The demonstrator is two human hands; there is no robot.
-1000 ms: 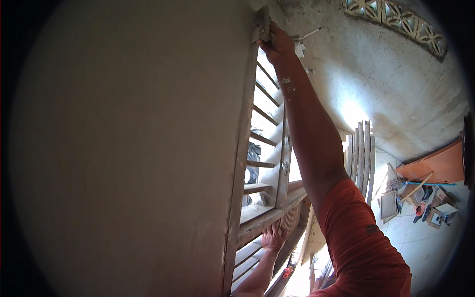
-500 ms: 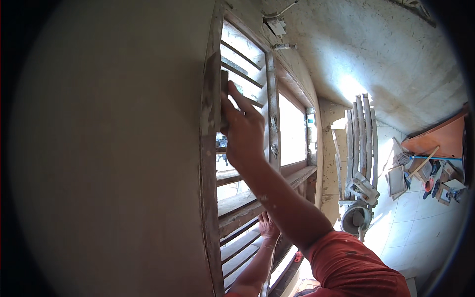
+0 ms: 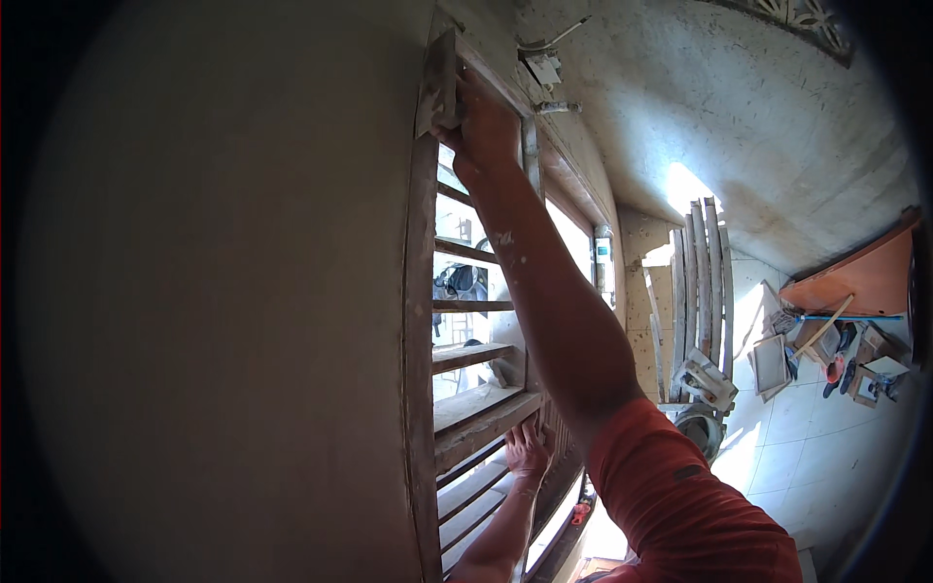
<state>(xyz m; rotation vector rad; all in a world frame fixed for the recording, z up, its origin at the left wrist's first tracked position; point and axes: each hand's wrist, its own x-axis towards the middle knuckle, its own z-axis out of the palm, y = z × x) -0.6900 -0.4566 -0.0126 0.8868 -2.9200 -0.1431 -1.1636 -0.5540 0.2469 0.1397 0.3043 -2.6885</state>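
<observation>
High at the top left corner of the louvered wooden window, my right hand is closed round the handle of a plastering trowel. The trowel's flat, smeared plate lies against the edge where the grey wall meets the frame; the handle is mostly hidden by my fingers. Lower down, my left hand grips a wooden rail of the window, fingers bent over it. Pale splashes mark my right forearm.
Long wooden planks lean at the right, with a second trowel-like tool and a bucket near their lower end. Farther right, an orange board stands above a pile of shoes, boxes and a tray on the tiled floor.
My right hand has moved the trowel up along the window frame's edge to the top corner, and my arm is stretched farther. The left hand stays on the rail.
</observation>
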